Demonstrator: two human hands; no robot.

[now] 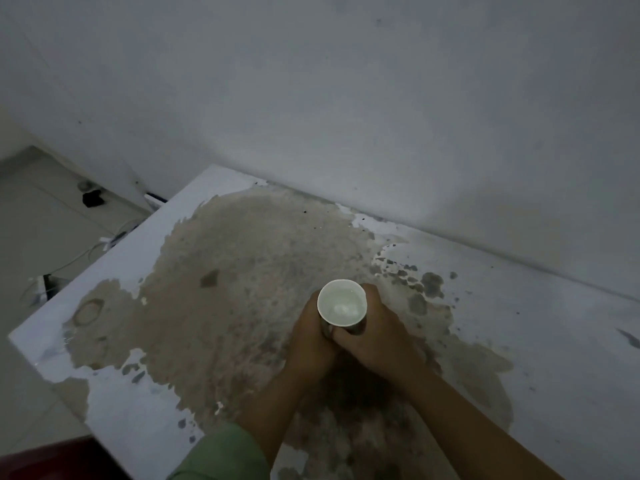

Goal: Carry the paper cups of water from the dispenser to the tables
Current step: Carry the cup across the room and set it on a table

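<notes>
A white paper cup [341, 302] with water in it stands upright between both hands over the worn white table [540, 341]. My left hand [310, 344] wraps its left side and my right hand [375, 336] wraps its right side, fingers meeting in front of the cup. The cup's lower part is hidden by the fingers, so whether its base touches the tabletop cannot be told. The table's white coating is peeled away in a large brown patch [242, 271] under and around the hands.
A grey wall [346, 98] runs along the table's far edge. To the left, the tiled floor [41, 216] holds a dark plug [92, 198] and loose white cables [86, 251]. A dark red object [52, 459] shows at the bottom left corner.
</notes>
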